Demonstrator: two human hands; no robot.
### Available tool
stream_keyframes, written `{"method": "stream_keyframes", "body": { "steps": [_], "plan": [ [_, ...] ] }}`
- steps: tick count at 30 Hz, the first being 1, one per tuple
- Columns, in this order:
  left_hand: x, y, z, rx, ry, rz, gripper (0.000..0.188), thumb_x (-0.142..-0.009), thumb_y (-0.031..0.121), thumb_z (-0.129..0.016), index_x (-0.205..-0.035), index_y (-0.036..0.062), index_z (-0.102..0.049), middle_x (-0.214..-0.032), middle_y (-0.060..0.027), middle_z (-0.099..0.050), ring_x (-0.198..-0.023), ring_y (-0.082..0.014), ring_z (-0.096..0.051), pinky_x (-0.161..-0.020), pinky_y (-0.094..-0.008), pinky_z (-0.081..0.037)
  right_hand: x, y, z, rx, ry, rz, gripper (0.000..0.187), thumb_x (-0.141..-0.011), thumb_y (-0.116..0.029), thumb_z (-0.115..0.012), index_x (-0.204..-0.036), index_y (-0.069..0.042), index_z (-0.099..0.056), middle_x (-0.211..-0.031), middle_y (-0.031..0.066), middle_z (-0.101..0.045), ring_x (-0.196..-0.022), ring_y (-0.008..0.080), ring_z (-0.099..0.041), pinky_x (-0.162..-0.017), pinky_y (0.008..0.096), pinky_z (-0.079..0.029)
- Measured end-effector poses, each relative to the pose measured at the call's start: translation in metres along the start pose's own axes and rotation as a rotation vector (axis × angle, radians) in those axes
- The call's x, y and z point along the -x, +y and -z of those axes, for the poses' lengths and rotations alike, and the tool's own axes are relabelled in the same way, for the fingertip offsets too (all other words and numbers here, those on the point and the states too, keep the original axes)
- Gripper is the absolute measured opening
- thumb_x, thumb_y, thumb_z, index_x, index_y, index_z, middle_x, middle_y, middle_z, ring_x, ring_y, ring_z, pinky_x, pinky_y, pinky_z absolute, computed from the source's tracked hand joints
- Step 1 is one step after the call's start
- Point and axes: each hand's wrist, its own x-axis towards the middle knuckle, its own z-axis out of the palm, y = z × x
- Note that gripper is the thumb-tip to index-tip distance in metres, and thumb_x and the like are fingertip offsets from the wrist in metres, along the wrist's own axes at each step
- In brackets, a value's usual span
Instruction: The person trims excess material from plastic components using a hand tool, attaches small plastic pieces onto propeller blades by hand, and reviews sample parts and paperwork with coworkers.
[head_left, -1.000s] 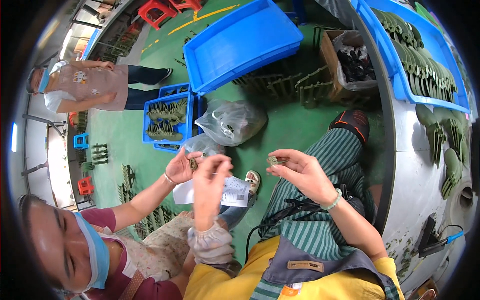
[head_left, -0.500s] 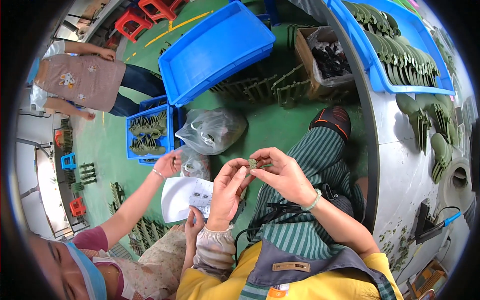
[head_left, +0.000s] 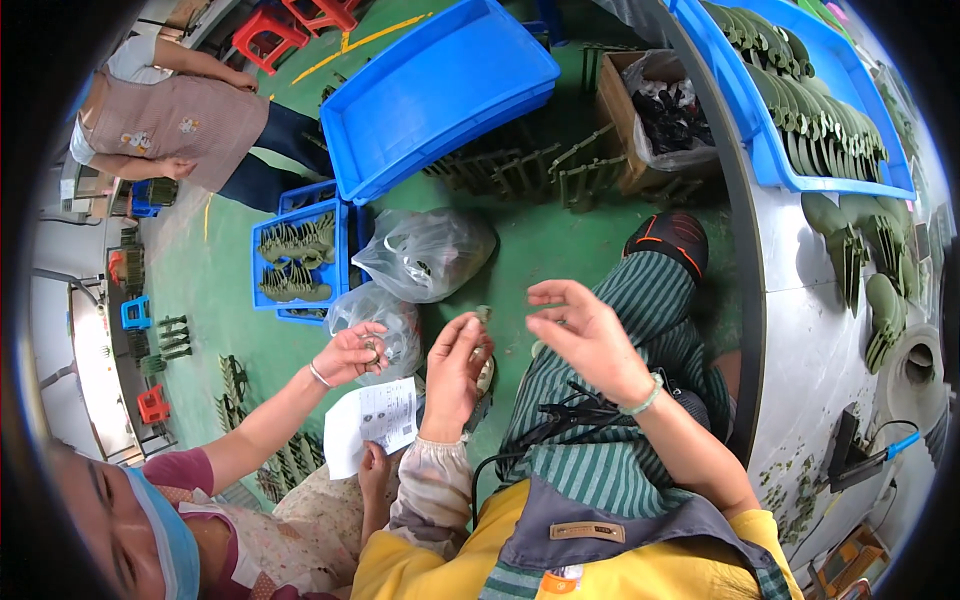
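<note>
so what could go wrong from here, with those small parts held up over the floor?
1. The left hand pinches a small green part at its fingertips above the green floor; if dropped, it may be hard to spot.
2. A co-worker's hand holds another small piece close by, so the hands could bump.
3. The right hand is open and apart from the part, so nothing supports it from that side.

Green painted floor (head_left: 560,240) below me, yellow line (head_left: 375,40) across it near two red stools (head_left: 290,22). Big blue tray (head_left: 440,90) leans over dark green racks (head_left: 530,170). Small blue crate (head_left: 300,260) left (green parts inside). Grey metal bench (head_left: 830,340) curves along my right, cardboard box (head_left: 650,110) at its foot. Even daylight.
</note>
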Motion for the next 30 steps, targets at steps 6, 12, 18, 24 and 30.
{"method": "stream_keyframes", "body": {
  "steps": [6,12,18,24,30],
  "plan": [
    [0.001,-0.004,0.031,-0.177,0.224,-0.214,0.017,-0.097,0.014,-0.064,-0.110,0.0040,-0.065,-0.087,0.0010,-0.061,-0.073,-0.0072,-0.053,-0.069,-0.0215,-0.046,-0.007,-0.010,0.018,-0.156,0.086,-0.059,0.029,-0.096,-0.009,-0.062,-0.121,0.003,-0.057,-0.111,0.0082,-0.063,-0.094,0.0129,-0.062,-0.086,0.0260,-0.052],
    [0.014,-0.009,0.043,-0.698,0.485,-0.804,0.018,-0.099,0.012,-0.060,-0.112,-0.0003,-0.063,-0.081,0.0030,-0.058,-0.070,-0.0037,-0.050,-0.062,-0.0191,-0.041,-0.010,0.007,0.016,-0.157,-0.031,-0.172,0.029,-0.097,-0.012,-0.061,-0.120,0.005,-0.057,-0.107,0.0077,-0.065,-0.094,0.0136,-0.063,-0.087,0.0266,-0.052],
    [0.000,-0.019,0.073,-0.258,0.446,-0.440,0.018,-0.099,0.016,-0.060,-0.112,0.0032,-0.061,-0.071,0.0043,-0.051,-0.058,-0.0025,-0.042,-0.049,-0.0194,-0.031,-0.012,0.011,0.020,-0.113,0.072,-0.266,0.028,-0.097,-0.012,-0.060,-0.120,0.004,-0.058,-0.106,0.0070,-0.065,-0.092,0.0126,-0.061,-0.086,0.0266,-0.051],
    [-0.008,-0.023,0.099,-0.254,0.634,-0.482,0.019,-0.099,0.017,-0.062,-0.109,0.0016,-0.063,-0.074,0.0056,-0.051,-0.060,-0.0023,-0.039,-0.051,-0.0196,-0.030,-0.001,-0.019,0.024,-0.238,0.005,-0.138,0.026,-0.097,-0.013,-0.060,-0.119,0.002,-0.059,-0.104,0.0053,-0.065,-0.091,0.0119,-0.061,-0.084,0.0261,-0.050],
    [-0.008,-0.008,0.124,-0.564,0.792,-0.830,0.024,-0.099,0.018,-0.061,-0.113,-0.0015,-0.063,-0.081,0.0025,-0.056,-0.069,-0.0058,-0.046,-0.059,-0.0224,-0.038,-0.007,-0.030,0.035,-0.199,0.011,-0.118,0.027,-0.098,-0.016,-0.060,-0.118,0.001,-0.059,-0.105,0.0059,-0.066,-0.089,0.0110,-0.060,-0.082,0.0255,-0.049]
  ]
}}
